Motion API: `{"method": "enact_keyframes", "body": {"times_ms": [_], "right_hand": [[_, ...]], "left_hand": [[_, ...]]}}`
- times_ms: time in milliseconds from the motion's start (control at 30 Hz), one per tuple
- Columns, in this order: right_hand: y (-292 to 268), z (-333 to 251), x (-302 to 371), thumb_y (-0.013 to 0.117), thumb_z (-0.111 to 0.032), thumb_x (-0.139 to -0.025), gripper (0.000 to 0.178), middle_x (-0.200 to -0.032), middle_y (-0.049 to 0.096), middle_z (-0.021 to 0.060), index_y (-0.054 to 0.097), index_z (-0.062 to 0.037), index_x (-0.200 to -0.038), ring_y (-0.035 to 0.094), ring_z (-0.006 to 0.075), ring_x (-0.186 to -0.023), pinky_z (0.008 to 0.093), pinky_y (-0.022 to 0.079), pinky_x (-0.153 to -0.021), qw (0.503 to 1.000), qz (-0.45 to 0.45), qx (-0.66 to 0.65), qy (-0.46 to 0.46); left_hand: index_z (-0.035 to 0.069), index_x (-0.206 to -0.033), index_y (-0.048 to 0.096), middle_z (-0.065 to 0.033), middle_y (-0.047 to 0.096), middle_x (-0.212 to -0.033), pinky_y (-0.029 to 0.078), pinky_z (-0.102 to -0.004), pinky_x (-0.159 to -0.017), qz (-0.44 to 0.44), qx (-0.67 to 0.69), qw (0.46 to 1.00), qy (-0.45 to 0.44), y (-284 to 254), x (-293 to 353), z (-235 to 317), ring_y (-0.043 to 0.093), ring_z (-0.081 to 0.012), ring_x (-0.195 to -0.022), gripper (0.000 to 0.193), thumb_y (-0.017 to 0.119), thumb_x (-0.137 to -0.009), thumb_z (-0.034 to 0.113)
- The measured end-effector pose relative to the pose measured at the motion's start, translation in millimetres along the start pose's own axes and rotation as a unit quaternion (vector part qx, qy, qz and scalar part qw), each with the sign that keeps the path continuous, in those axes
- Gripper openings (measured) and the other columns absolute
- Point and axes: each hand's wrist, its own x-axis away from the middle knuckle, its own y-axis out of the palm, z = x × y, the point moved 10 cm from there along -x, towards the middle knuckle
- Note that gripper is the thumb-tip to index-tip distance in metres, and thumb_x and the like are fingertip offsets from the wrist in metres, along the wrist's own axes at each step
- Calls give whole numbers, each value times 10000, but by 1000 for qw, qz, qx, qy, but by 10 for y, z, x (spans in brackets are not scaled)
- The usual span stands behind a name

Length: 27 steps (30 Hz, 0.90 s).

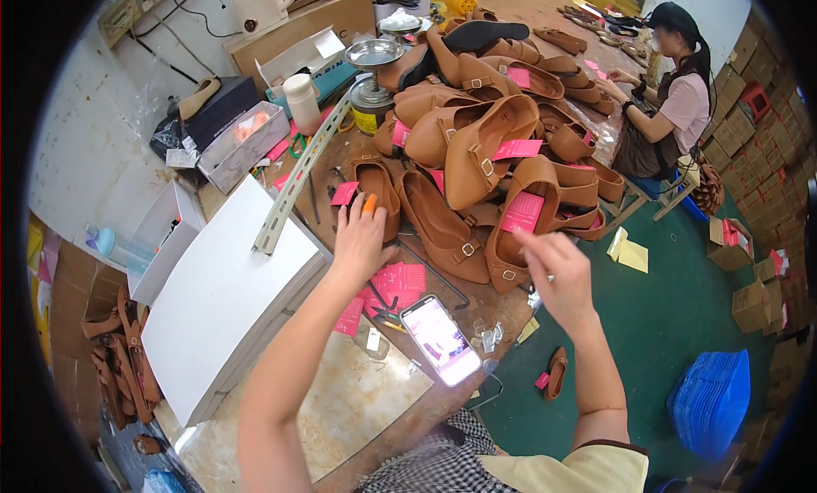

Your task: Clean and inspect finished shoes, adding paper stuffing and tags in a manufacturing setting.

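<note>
My left hand [362, 242] lies over the heel end of a brown flat shoe [374, 187], fingers stretched and thumb apart. An orange cover sits on one fingertip, and a pink tag [345, 193] is beside the fingers. My right hand [559, 276] is raised at the near edge of the shoe heap, thumb and forefinger close together. What they hold, if anything, is too small to make out. Just beyond those fingertips, a pink tag [522, 212] lies on a buckled brown shoe [508, 259]. Another buckled shoe [442, 225] rests between my hands.
A lit phone [441, 340], loose pink tags [396, 284] and hex keys lie nearby. Left are a white board stack [230, 297] and slotted metal bar [302, 174]. Shoes [494, 123] heap up behind. Across the table a person [677, 102] works. Blue trays [711, 404] stand right.
</note>
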Motion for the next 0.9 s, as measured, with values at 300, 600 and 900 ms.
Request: {"method": "enact_keyframes", "body": {"times_ms": [300,600,900], "right_hand": [[1070,-304,231,648,-93,-855,379,-1017,663,118,615,-31,-1227,620,296,-942,384,491,-855,994,-65,-69,50],[1878,-1063,-63,593,-146,-813,155,-922,666,80,692,-104,-926,637,263,-917,415,464,-830,969,-230,-37,-86],[2415,-2734,1531,545,-197,-856,223,-911,631,60,658,-148,-1042,614,246,-956,381,463,-848,859,-331,-111,-374]], "left_hand": [[16,-909,557,-180,591,-941,474,-439,-823,81,208,974,-42,-797,1112,185,557,-375,-985,308,770,-739,159],[36,-850,607,-175,578,-972,495,-448,-807,125,81,971,-186,-1564,3918,315,571,-360,-998,311,829,-632,45],[50,-954,616,-161,604,-1022,482,-451,-896,-20,114,953,-281,-868,4856,476,550,-366,-1088,299,788,-717,106]]}}
